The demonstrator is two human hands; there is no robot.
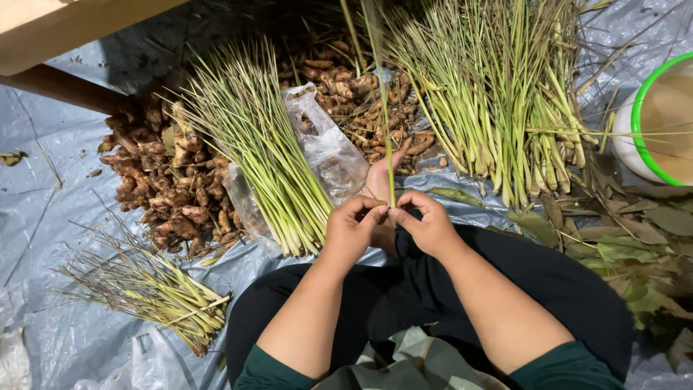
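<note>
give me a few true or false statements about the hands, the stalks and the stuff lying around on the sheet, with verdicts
1. Both hands, the left hand and the right hand, pinch one thin green stalk. True.
2. The trimmed stalk bundle lies on a red cloth. False: it lies over a clear plastic bag and brown roots.
3. A green-rimmed white tub stands at the right edge. True.
4. The dry leaves are piled on the left of the person. False: they lie on the right.
</note>
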